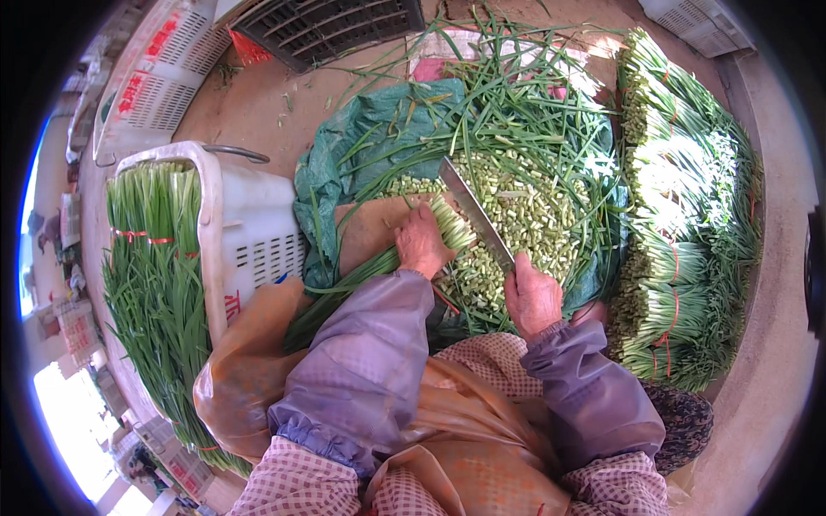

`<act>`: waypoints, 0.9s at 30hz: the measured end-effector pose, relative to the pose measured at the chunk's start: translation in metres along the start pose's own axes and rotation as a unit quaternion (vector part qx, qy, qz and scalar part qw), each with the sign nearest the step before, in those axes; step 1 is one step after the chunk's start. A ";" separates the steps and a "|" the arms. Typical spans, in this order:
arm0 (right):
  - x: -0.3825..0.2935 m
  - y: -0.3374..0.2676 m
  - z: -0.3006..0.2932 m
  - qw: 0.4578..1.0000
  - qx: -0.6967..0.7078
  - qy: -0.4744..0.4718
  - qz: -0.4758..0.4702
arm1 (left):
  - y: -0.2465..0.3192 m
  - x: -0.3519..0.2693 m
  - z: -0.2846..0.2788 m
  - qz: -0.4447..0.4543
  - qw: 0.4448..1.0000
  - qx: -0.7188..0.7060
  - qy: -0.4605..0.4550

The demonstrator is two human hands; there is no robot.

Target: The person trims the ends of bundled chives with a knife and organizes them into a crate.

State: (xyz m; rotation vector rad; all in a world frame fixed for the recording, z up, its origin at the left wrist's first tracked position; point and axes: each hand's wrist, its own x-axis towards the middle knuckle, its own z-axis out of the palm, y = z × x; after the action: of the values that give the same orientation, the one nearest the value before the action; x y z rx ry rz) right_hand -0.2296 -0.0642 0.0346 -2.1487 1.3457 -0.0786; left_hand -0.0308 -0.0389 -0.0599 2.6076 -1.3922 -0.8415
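My left hand (421,243) presses a bundle of green garlic-chive stalks (450,222) down on a wooden board (366,233). Their pale cut ends point right, and the leaves trail back under my left sleeve. In my right hand (533,297) is the handle of a long knife (476,213), its blade slanting up and left, just right of the stalk ends and apart from them. Beneath and beyond the blade lies a heap of short chopped stalk ends (535,216), on a green woven sack (381,135).
Loose long leaves (516,97) cover the sack's far side. Tied bundles (671,271) are stacked along the right, beside a ledge (768,361). At left, a white plastic crate (255,213) holds upright tied bundles (151,258). A black crate (329,29) and another white crate (158,84) stand farther off.
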 end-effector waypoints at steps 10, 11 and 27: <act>0.020 0.011 0.018 0.987 -0.135 -0.081 -0.022 | 0.003 -0.002 -0.002 0.014 1.000 0.011 0.010; 0.020 0.013 0.020 0.988 -0.133 -0.070 -0.029 | 0.003 -0.002 -0.001 0.013 1.000 0.011 0.007; 0.064 0.005 0.020 0.985 -0.053 -0.159 0.031 | -0.008 0.002 0.005 0.033 0.998 0.025 0.042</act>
State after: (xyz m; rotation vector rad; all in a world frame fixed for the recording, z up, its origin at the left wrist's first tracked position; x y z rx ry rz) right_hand -0.1959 -0.1101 -0.0007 -2.0940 1.2499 0.3536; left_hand -0.0260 -0.0347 -0.0671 2.5844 -1.4859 -0.6896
